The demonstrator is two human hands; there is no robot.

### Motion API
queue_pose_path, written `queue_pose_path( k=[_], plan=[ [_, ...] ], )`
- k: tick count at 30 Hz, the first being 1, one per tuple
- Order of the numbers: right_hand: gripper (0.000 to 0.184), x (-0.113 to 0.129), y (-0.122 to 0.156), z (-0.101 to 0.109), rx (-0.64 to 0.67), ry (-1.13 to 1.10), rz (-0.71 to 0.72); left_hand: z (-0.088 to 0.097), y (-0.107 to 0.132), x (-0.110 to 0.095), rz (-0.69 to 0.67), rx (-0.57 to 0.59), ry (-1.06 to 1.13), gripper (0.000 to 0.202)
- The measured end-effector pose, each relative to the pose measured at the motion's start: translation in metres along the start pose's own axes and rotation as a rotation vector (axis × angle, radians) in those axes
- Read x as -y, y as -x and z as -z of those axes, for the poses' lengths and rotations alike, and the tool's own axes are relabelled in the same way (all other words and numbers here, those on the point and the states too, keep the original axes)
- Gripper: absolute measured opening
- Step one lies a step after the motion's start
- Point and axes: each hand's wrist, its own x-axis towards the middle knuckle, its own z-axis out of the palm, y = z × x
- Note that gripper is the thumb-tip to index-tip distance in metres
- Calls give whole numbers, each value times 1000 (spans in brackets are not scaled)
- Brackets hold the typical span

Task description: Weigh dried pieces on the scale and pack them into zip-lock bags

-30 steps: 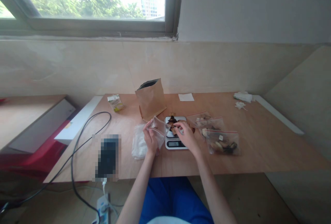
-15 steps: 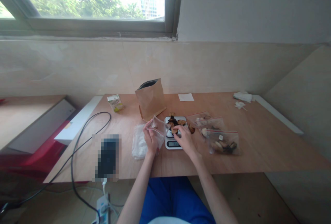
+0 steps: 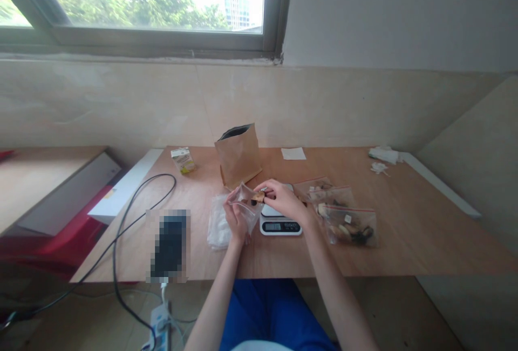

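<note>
Fingers (image 3: 268, 190) of right hand (image 3: 285, 201) pinching dried piece (image 3: 258, 197) at clear zip bag's (image 3: 245, 195) mouth; left hand (image 3: 236, 215) pinching bag open, above digital scale (image 3: 280, 226).

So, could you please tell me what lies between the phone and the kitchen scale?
The head view shows a crumpled clear plastic bag and the left hand holding a zip bag.
</note>
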Motion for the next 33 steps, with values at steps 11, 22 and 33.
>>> queue_pose_path(
  k=[11,22,33],
  plan=[
    [26,12,-6,5,237,231,88,-1,-1,-11,-25,-36,30,37],
    [48,-65,-18,6,114,548,-95,-1,-2,-10,-21,-36,28,43],
    [31,-75,-13,-5,54,512,-49,-1,-2,-6,-55,-38,5,40]
  ],
)
